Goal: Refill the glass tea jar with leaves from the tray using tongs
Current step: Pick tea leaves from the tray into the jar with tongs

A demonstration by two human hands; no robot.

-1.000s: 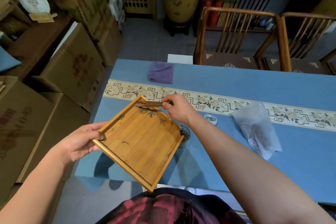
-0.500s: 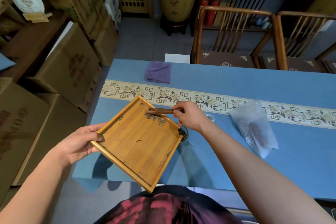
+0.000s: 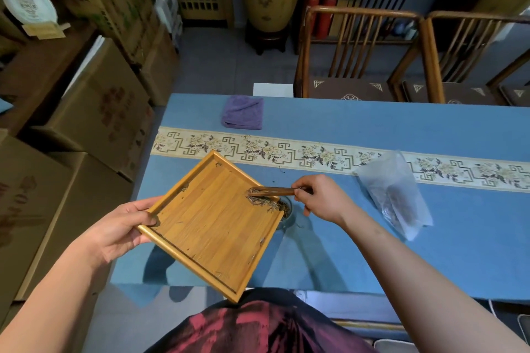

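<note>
My left hand (image 3: 120,231) grips the left edge of a square bamboo tray (image 3: 212,226), held tilted above the table's near left corner. Dark tea leaves (image 3: 262,200) lie bunched at the tray's right corner. My right hand (image 3: 321,198) holds brown wooden tongs (image 3: 272,191), their tips resting on that leaf pile. The glass tea jar (image 3: 288,210) stands on the table just under the tray's right corner, mostly hidden by it, with leaves showing at its mouth.
A clear plastic bag (image 3: 395,195) lies to the right on the blue tablecloth (image 3: 372,238). A folded purple cloth (image 3: 243,112) sits at the far edge. Cardboard boxes (image 3: 94,112) stack up left of the table, and wooden chairs (image 3: 358,54) stand behind it.
The tongs have swept the leaves from the tray's top corner down along its edge to the right corner over the jar. My right hand moved right and toward me. The tray tilted slightly.
</note>
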